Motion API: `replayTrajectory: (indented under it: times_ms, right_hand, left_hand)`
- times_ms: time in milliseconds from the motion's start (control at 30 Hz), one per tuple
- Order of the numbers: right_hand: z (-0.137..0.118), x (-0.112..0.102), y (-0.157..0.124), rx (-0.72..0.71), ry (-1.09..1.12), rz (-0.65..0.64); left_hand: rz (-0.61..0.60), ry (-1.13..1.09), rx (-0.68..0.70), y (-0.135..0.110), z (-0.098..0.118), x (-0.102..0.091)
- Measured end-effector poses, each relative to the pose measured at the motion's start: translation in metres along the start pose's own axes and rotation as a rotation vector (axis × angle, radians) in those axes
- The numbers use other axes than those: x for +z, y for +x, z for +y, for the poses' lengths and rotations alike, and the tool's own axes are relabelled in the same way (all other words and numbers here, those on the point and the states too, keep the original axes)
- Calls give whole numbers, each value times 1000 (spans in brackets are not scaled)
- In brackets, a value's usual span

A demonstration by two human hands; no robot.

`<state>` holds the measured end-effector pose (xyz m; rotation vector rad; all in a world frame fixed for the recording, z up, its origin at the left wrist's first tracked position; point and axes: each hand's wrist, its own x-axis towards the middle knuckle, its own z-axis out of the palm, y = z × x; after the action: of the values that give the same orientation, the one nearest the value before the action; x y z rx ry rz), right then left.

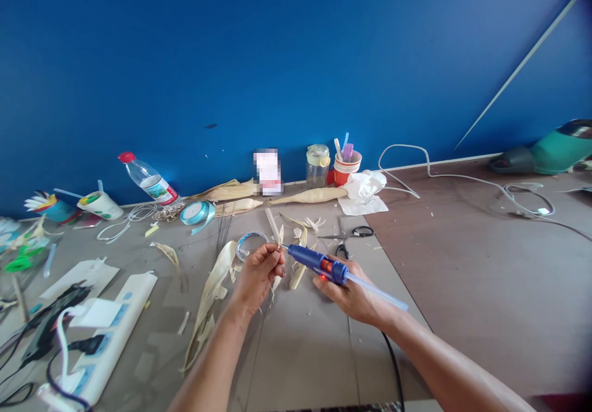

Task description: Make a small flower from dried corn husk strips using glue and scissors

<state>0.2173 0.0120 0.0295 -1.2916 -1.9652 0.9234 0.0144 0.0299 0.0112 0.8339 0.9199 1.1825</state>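
In my right hand [345, 295] is a blue hot glue gun [308, 258], its nozzle pointing left and a red light glowing on its side. A long translucent glue stick [377, 290] sticks out of its back end. My left hand [263, 273] is closed in a pinch on a small pale piece of corn husk [280, 237], right at the nozzle tip. Strips of dried corn husk [215, 295] lie beside my left forearm. Behind my hands rest a roll of tape [250, 243] and black-handled scissors [362, 231].
At left lies a white power strip [124, 313] with plugs and cables. A water bottle [155, 181], a blue ribbon spool [197, 213], a glass jar [317, 166] and paper cups [346, 170] line the blue wall. A white cable [481, 177] runs right towards a green appliance [557, 148].
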Motion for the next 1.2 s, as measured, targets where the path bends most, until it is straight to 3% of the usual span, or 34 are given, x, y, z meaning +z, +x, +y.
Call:
replayTrajectory:
  times_ms: [533, 900, 967, 1067, 1200]
  right_hand:
    - [1, 0, 0, -44, 20, 15]
    - [3, -9, -2, 10, 355, -43]
    - [4, -12, -1, 30, 361, -1]
    - [12, -17, 4, 91, 179, 135]
    - [29, -27, 12, 152, -338, 257]
  left_hand:
    - [3, -97, -27, 1, 1, -1]
    - [8, -66, -51, -1, 2, 3]
    - [6, -77, -54, -1, 3, 4]
    - [-4, -90, -59, -1, 3, 4]
    - [-10, -91, -59, -2, 1, 3]
